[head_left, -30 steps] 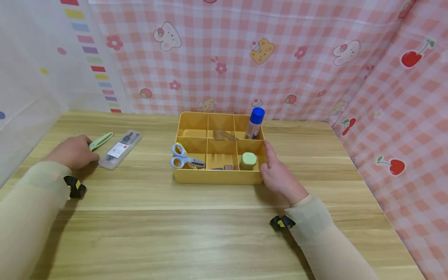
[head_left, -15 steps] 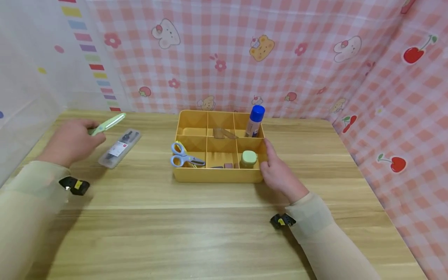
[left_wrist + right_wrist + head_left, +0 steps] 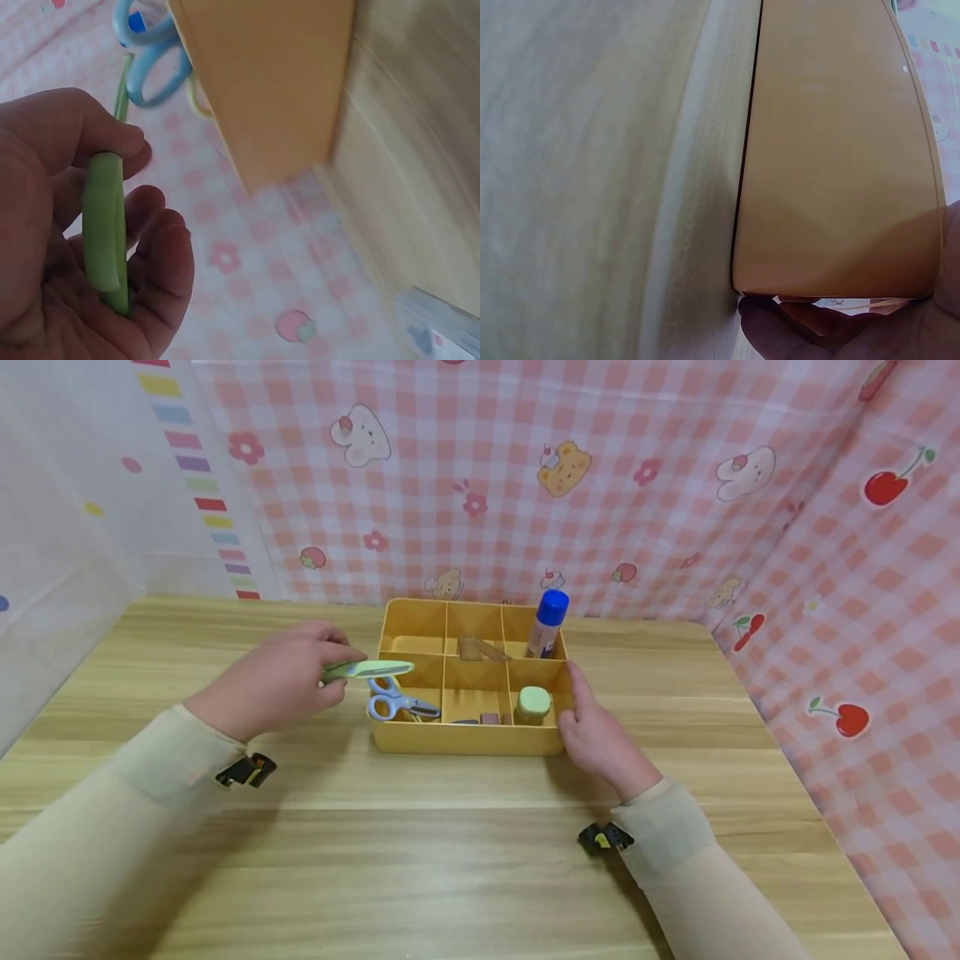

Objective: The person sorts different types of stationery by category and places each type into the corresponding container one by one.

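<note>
My left hand (image 3: 273, 681) pinches a slim light green tool (image 3: 375, 669) with a grey strip along its rounded front part. Its exact kind cannot be told; the rear part lies inside my fingers. The tool is over the left side of a yellow compartment organizer (image 3: 468, 741), above blue-handled scissors (image 3: 386, 700) that lean in the front left compartment. In the left wrist view, the green handle (image 3: 103, 225) is between thumb and fingers. My right hand (image 3: 600, 735) holds the organizer's right end wall, thumb at the rim; in the right wrist view, fingers (image 3: 780, 330) bend around its corner.
A blue-capped glue stick (image 3: 547, 625) stands in the back right compartment, with a green-lidded jar (image 3: 533, 704) in front of it. Brown pieces (image 3: 482, 649) lie back middle. A clear plastic case (image 3: 435, 330) rests on the wooden table (image 3: 480, 877). Checked cloth hangs behind.
My left hand has lifted the green tool from the table's left side and carried it right to the organizer, now covering the clear case in the head view. My right hand stays put.
</note>
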The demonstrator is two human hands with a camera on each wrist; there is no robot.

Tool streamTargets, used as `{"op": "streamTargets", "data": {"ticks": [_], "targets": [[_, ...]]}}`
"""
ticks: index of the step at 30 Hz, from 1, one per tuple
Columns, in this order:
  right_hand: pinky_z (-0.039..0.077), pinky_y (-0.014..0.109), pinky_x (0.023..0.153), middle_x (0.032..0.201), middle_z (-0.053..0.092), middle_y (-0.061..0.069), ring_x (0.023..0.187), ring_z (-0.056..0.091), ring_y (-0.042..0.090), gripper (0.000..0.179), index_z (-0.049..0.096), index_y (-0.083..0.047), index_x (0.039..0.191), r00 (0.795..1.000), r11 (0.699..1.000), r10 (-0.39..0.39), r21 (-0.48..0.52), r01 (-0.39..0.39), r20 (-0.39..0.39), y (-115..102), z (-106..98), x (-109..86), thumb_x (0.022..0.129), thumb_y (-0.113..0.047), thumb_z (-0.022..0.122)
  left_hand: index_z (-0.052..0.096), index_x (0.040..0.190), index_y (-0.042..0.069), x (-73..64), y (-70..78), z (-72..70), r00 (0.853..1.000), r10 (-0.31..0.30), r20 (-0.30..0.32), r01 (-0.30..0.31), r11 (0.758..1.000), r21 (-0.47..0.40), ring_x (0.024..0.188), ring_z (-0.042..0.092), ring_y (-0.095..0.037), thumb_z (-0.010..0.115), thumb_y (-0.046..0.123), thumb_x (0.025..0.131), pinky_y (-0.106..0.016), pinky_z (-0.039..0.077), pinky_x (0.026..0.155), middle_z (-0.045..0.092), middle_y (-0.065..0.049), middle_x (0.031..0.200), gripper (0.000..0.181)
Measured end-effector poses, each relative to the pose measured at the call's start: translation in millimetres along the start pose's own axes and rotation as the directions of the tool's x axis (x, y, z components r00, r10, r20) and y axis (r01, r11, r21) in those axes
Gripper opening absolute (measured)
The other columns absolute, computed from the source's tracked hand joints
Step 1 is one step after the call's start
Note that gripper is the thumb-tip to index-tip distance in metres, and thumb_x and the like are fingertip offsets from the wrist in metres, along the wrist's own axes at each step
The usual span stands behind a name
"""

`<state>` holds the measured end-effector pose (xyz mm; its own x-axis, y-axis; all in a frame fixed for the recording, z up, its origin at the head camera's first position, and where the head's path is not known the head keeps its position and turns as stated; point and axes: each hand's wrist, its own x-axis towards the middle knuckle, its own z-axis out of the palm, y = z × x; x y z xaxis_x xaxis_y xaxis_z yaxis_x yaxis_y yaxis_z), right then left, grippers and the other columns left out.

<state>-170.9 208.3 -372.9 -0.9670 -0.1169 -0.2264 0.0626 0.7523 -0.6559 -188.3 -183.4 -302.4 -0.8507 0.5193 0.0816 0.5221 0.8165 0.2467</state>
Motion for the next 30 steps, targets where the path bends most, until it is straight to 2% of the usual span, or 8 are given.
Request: {"op": "streamTargets", "data": {"ticks": [3, 10, 13, 17, 20, 24, 30], "targets": [[0.020, 0.057, 0.128, 0.176, 0.009, 0.018, 0.159, 0.024, 0.042, 0.074, -0.011, -0.020, 0.169, 1.000, 1.000, -0.004, -0.001, 0.004, -0.005, 0.2, 0.1, 0.6, 0.107, -0.017, 0.030, 0.073, 0.130, 0.003, 5.2, 9.1, 0.7, 0.998, 0.059, -0.007, -0.059, 0.997, 0.049, 0.100, 0.062, -0.026, 0.069, 0.013, 0.094, -0.045, 0.056, 0.088, 0.067, -0.012, 0.120, 0.038], [0.020, 0.057, 0.129, 0.176, 0.011, 0.018, 0.159, 0.024, 0.043, 0.074, -0.010, -0.019, 0.169, 1.000, 1.000, -0.011, -0.006, 0.011, -0.012, 0.4, 0.0, 1.3, 0.107, -0.017, 0.031, 0.073, 0.129, -0.001, 14.2, 18.6, 4.1, 0.993, 0.115, -0.013, -0.114, 0.990, 0.079, 0.102, 0.062, -0.028, 0.062, 0.008, 0.093, -0.044, 0.054, 0.088, 0.068, -0.014, 0.117, 0.038], [0.020, 0.056, 0.129, 0.176, 0.010, 0.017, 0.159, 0.024, 0.042, 0.074, -0.010, -0.020, 0.169, 1.000, 1.000, -0.006, -0.006, 0.006, -0.012, 0.6, 0.0, 1.8, 0.107, -0.017, 0.031, 0.076, 0.123, 0.001, 17.5, 20.7, 4.7, 0.990, 0.141, -0.014, -0.139, 0.984, 0.109, 0.108, 0.064, -0.032, 0.062, 0.006, 0.093, -0.048, 0.053, 0.096, 0.069, -0.017, 0.120, 0.034], [0.019, 0.056, 0.129, 0.177, 0.007, 0.015, 0.160, 0.022, 0.041, 0.074, -0.011, -0.021, 0.169, 1.000, 1.000, -0.004, -0.008, 0.004, -0.009, 1.6, -0.1, 2.2, 0.107, -0.017, 0.031, 0.078, 0.113, 0.004, 21.4, 26.4, 3.4, 0.985, 0.172, 0.025, -0.174, 0.972, 0.158, 0.123, 0.062, -0.042, 0.064, 0.005, 0.092, -0.056, 0.047, 0.110, 0.068, -0.024, 0.130, 0.025], [0.019, 0.057, 0.129, 0.177, 0.007, 0.015, 0.160, 0.021, 0.042, 0.074, -0.011, -0.021, 0.169, 1.000, 1.000, -0.008, -0.010, 0.007, -0.008, 2.3, 0.0, 1.7, 0.107, -0.017, 0.031, 0.079, 0.114, 0.004, 24.0, 31.5, 2.9, 0.985, 0.155, 0.075, -0.165, 0.975, 0.148, 0.134, 0.057, -0.045, 0.065, 0.006, 0.094, -0.059, 0.042, 0.116, 0.063, -0.025, 0.139, 0.025], [0.018, 0.057, 0.129, 0.176, 0.008, 0.016, 0.160, 0.021, 0.042, 0.074, -0.011, -0.020, 0.169, 1.000, 1.000, -0.012, -0.003, 0.012, -0.005, 2.5, 0.8, 1.1, 0.107, -0.017, 0.031, 0.078, 0.120, 0.005, 25.8, 35.4, 4.9, 0.988, 0.091, 0.124, -0.106, 0.988, 0.114, 0.140, 0.051, -0.046, 0.062, 0.010, 0.097, -0.059, 0.040, 0.119, 0.057, -0.024, 0.149, 0.029], [0.019, 0.056, 0.129, 0.176, 0.011, 0.018, 0.159, 0.023, 0.041, 0.074, -0.010, -0.021, 0.169, 1.000, 1.000, -0.011, 0.000, 0.011, -0.013, 3.2, 0.3, 1.4, 0.107, -0.018, 0.031, 0.071, 0.133, 0.003, 27.5, 35.4, 10.0, 0.990, 0.043, 0.137, -0.056, 0.993, 0.100, 0.141, 0.049, -0.046, 0.058, 0.021, 0.102, -0.059, 0.042, 0.117, 0.053, -0.024, 0.152, 0.038]]}}
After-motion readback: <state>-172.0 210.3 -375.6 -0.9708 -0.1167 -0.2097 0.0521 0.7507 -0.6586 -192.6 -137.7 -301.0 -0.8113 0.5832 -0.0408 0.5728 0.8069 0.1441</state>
